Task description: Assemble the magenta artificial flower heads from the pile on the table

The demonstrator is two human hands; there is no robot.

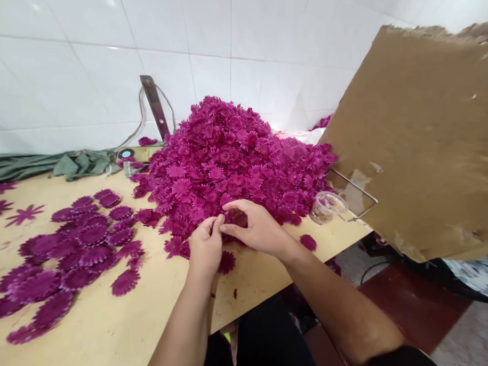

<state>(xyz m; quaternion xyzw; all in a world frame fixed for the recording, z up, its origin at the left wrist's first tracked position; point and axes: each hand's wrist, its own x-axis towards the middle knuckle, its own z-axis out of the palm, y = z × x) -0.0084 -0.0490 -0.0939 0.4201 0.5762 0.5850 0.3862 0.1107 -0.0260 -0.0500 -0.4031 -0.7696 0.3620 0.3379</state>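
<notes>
Your left hand (206, 243) pinches thumb to finger, can't tell on what, your right hand (255, 225) curves beside it, thumb and forefinger apart, both at the purple flower heap (223, 157) on the table (152, 309).

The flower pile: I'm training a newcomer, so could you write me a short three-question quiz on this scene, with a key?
1. Multiple choice: What colour is the flower pile? (a) yellow (b) purple-pink (c) white
2. True or false: The clear tub stands nearer to the right hand than to the left hand.
3. Fill in: The wall behind the flower pile is covered in white ____.

Key: 1. b; 2. true; 3. tiles
</notes>
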